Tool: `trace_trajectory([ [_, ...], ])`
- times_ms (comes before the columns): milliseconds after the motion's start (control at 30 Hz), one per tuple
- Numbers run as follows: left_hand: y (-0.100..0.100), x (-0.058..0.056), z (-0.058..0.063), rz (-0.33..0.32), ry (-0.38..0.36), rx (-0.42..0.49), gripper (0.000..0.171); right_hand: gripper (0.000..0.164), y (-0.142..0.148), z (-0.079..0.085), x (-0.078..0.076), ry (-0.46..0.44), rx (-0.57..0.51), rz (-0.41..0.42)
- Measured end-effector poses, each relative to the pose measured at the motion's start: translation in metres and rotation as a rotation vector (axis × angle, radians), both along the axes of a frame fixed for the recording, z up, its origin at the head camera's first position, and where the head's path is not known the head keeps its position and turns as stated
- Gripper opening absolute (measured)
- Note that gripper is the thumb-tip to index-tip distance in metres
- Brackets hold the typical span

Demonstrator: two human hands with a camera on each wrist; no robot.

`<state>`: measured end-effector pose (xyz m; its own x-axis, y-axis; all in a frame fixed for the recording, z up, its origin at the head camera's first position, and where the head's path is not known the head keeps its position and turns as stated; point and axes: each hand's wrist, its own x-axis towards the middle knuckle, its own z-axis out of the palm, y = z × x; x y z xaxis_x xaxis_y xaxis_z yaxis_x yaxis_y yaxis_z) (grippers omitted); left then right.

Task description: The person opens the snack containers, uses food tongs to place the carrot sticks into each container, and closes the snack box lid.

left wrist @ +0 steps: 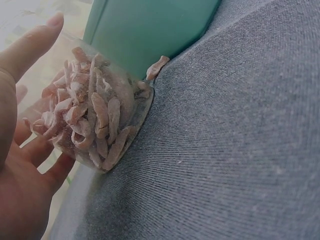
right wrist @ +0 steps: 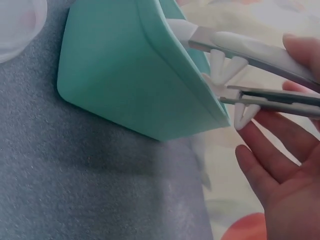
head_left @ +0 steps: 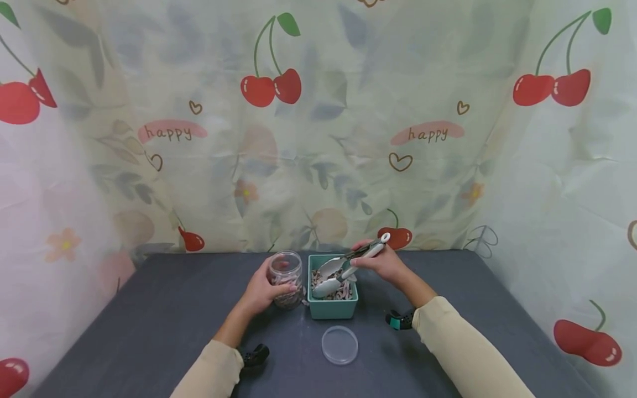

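Note:
My left hand (head_left: 260, 288) holds a clear round jar (head_left: 286, 264) upright on the table, thumb at its near side and fingers around the far side. Pale, powdery dried strips (left wrist: 100, 112) fill the jar's lower part, and its mouth is uncovered. Right beside it stands a rectangular teal container (head_left: 332, 311) with more such strips (head_left: 343, 293) inside. My right hand (head_left: 389, 266) grips metal tongs (head_left: 365, 258) with white handle covers. The tongs' spread, spoon-shaped tips (head_left: 326, 286) are down in the container. Strips there are partly hidden behind the tips.
A clear round lid (head_left: 340, 345) lies flat in front of the teal container. One loose strip (left wrist: 157, 67) is on the dark grey table (head_left: 189, 309) between jar and container. Patterned cloth (head_left: 318, 182) hangs behind and at both sides.

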<state>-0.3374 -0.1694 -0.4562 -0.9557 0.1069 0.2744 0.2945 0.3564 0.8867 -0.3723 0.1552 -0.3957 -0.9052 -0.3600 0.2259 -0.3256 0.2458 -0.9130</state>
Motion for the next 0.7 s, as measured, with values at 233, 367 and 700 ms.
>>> trace_trajectory([
  [233, 0.001, 0.001, 0.0, 0.001, -0.002, -0.004, 0.079, 0.038, -0.007, 0.01, 0.013, -0.012, -0.005, -0.079],
  [367, 0.0, 0.002, -0.001, 0.007, -0.014, -0.008, 0.078, 0.036, -0.01, 0.01, 0.018, -0.009, -0.006, -0.107],
  [700, 0.001, 0.002, 0.002, -0.013, -0.015, 0.007, 0.08, 0.029, -0.012, -0.008, 0.009, 0.055, -0.014, -0.205],
])
